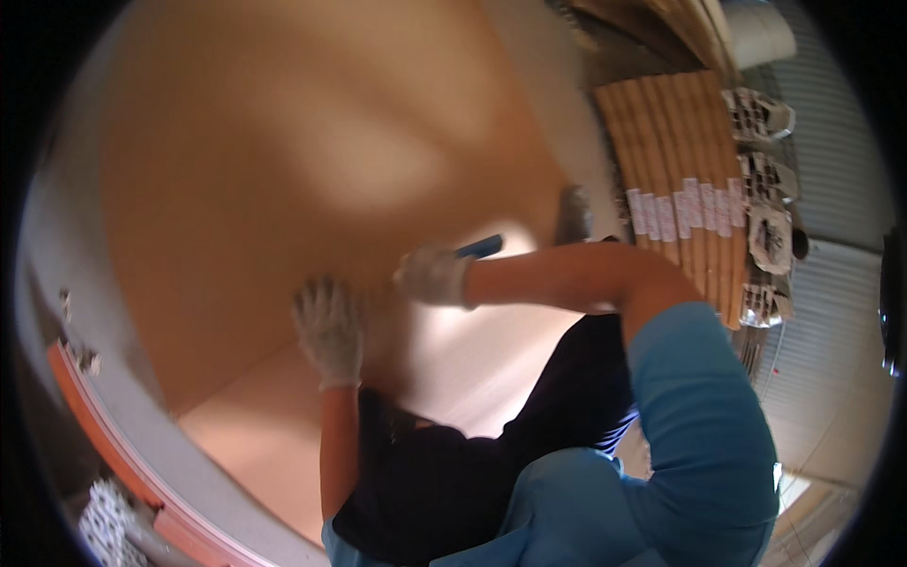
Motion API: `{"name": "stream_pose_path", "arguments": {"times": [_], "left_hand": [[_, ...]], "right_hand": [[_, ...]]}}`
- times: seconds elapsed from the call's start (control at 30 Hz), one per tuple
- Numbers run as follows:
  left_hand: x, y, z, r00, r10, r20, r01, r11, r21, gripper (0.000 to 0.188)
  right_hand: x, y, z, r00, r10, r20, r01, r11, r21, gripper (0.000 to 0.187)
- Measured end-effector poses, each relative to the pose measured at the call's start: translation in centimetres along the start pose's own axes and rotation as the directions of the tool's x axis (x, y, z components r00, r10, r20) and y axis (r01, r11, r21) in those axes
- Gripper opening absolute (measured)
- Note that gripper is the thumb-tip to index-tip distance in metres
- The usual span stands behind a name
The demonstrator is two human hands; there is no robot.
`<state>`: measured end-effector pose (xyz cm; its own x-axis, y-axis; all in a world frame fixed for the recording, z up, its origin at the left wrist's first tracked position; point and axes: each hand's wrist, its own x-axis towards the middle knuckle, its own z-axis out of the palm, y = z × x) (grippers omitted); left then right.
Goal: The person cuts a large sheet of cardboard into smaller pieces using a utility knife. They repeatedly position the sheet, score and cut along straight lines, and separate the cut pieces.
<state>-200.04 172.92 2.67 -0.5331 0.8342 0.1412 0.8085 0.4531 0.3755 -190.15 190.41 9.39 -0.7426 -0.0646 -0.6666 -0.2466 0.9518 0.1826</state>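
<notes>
A large brown sheet, perhaps cardboard (227, 227), spreads beneath both hands. Gloved in pale fabric, my left hand (329, 326) lies on it with the fingers stretched forward. My right hand (433, 276), in a matching glove, is closed to the right of and slightly beyond the left. Out of its right side sticks the dark blue handle of a tool (482, 248); the tool's other end is hidden by the hand and blur. Between the left hand and the left side, a straight line, an edge or a crease, crosses the sheet. My dark-trousered legs rest close behind the hands.
Long brown cardboard pieces with white labels (671, 161) lie side by side at the right. Several bundled wrapped packs (770, 236) stand beyond them. At the left runs an orange-red beam (104, 425), with whitish netted material (111, 524) near it. A white roll (761, 33) sits far right.
</notes>
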Motion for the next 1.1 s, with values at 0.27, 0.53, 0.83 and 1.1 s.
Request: {"name": "stream_pose_path", "arguments": {"times": [0.27,0.53,0.83,1.1], "left_hand": [[0.5,-0.1,-0.2,0.999,0.027,0.021,-0.028,0.999,0.025,0.03],[0.5,-0.1,0.4,0.997,0.044,0.068,-0.045,0.999,0.027,0.032],[0.6,0.1,0.7,0.996,0.077,0.051,-0.081,0.994,0.078,0.032],[0.2,-0.5,1.6,0.993,0.104,0.047,-0.107,0.991,0.076,0.036]], "right_hand": [[0.2,2.0,1.4,0.995,-0.073,0.066,0.048,0.945,0.325,0.012],[-5.4,11.3,10.6,0.946,-0.012,0.324,-0.118,0.917,0.381,0.016],[-11.5,16.3,15.1,0.943,0.086,0.322,-0.25,0.819,0.516,0.02],[-15.8,20.9,18.3,0.877,0.141,0.459,-0.343,0.854,0.393,0.024]]}}
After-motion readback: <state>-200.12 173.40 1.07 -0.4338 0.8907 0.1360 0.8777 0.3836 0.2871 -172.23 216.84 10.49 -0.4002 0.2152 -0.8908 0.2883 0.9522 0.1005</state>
